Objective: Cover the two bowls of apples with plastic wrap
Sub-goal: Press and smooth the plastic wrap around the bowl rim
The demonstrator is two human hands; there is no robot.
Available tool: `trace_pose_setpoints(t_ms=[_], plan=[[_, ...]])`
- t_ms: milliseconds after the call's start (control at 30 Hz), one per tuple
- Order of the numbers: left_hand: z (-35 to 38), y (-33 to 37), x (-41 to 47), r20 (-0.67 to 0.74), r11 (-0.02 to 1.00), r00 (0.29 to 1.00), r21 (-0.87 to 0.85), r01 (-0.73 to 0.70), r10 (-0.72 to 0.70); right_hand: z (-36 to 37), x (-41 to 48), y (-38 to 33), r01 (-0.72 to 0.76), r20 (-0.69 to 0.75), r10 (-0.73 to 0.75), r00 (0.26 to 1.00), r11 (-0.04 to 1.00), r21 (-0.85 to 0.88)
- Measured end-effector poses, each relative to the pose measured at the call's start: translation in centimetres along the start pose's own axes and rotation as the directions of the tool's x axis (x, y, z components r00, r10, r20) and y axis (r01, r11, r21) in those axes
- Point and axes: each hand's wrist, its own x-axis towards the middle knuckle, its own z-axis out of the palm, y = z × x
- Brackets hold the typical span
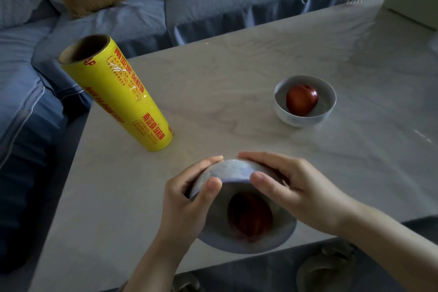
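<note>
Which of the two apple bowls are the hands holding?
The near bowl, gripped by the left hand and right hand and tipped toward the camera. The far bowl stands upright on the table, untouched.

My left hand (187, 199) and right hand (294, 187) hide sides of the bowl (237, 245) at 6 o'clock, its apple (248, 217) blurred, print on the roll (123, 102) at 10 o'clock unreadable.
</note>
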Motion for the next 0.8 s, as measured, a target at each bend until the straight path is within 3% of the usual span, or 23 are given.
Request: trace_pose_setpoints(t_ms=[67, 167, 300, 433, 533, 633, 733, 800], plan=[[0.0, 0.1, -0.1, 0.002, 1.000, 1.000, 0.002, 0.000, 0.000, 0.2, 0.7, 0.3, -0.071, 0.073, 0.064, 0.995, 0.993, 0.091], [-0.1, -0.3, -0.1, 0.018, 1.000, 1.000, 0.012, 0.016, -0.016, 0.0, 1.5, 0.5, -0.090, 0.162, 0.080, 0.984, 0.994, 0.055], [-0.2, -0.8, 0.2, -0.002, 0.999, 0.999, 0.025, 0.039, -0.039, -0.1, 1.6, -0.1, 0.054, 0.035, -0.057, 0.998, 0.996, 0.070], [-0.1, -1.0, 0.2, -0.043, 0.999, 0.998, -0.007, 0.046, -0.046, 0.3, 2.3, 0.3, -0.007, 0.148, 0.000, 0.989, 0.999, 0.046], [0.2, -1.2, 0.2, -0.166, 0.990, 0.977, -0.082, 0.119, -0.131, -0.1, 1.8, 1.7, -0.082, 0.165, 0.039, 0.986, 0.960, 0.266], [0.4, -1.2, 0.3, -0.248, 0.957, 0.934, -0.196, 0.212, -0.258, -0.2, 0.8, 2.4, -0.147, 0.147, 0.081, 0.986, 0.837, 0.527], [1.1, -1.0, 0.2, -0.233, 0.890, 0.887, -0.332, 0.314, -0.399, 0.3, 0.8, 3.1, -0.157, 0.104, 0.118, 0.988, 0.768, 0.620], [1.3, -1.2, 0.0, -0.151, 0.845, 0.876, -0.379, 0.377, -0.458, 0.5, 0.9, 3.2, -0.157, 0.069, 0.149, 0.986, 0.729, 0.666]])
